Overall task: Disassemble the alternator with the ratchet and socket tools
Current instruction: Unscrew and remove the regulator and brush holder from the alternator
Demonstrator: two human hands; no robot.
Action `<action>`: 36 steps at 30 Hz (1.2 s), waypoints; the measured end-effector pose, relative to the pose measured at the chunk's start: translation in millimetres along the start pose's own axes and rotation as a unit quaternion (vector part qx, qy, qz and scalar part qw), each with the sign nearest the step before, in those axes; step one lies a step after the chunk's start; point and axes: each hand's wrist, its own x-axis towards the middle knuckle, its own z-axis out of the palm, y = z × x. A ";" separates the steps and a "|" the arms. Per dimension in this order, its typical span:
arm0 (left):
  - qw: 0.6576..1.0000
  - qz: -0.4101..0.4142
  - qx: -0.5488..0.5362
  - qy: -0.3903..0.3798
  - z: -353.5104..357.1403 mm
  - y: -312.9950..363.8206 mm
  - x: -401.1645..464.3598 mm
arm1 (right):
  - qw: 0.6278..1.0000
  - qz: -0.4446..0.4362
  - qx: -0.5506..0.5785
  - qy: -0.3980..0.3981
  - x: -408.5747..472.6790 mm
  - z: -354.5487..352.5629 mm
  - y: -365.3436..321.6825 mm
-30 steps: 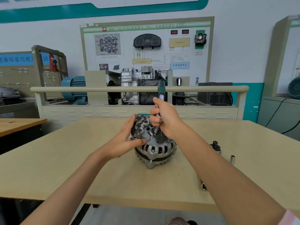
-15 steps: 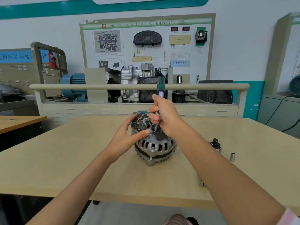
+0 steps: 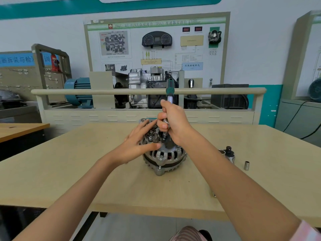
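upright, right hand (image 3: 175,124) grips the ratchet (image 3: 169,92); left hand (image 3: 137,146), fingers spread, steadies the alternator (image 3: 165,155).

Beige table (image 3: 69,171): alternator (image 3: 165,156), ratchet head (image 3: 229,154), loose socket (image 3: 246,165).

One camera sits on my head, looking forward and slightly down along my forearms. My fingers (image 3: 147,126) meet at frame centre, close below it. Beyond them the table (image 3: 69,171) runs out to the far training board (image 3: 156,49). No second view overlaps.
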 end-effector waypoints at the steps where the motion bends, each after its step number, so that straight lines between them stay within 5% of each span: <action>1: 1.000 0.002 0.010 -0.004 -1.9 -0.1 0.8 | 1.000 0.000 0.000 0.001 -0.1 0.1 -0.2; 10: 0.985 0.043 0.059 0.156 16.0 -2.1 3.7 | 1.000 -0.007 -0.001 0.003 -0.1 -1.2 0.6; 20: 0.953 0.111 0.229 0.166 16.6 4.2 3.9 | 1.000 0.000 0.021 -0.004 1.2 -6.2 -0.9; 26: 0.990 0.118 0.005 0.082 16.5 21.0 4.0 | 0.999 0.017 0.015 -0.042 4.0 -6.1 -2.9; 36: 0.983 0.119 -0.082 0.112 23.7 24.9 9.2 | 0.970 0.101 -0.065 -0.210 15.2 -12.6 -17.7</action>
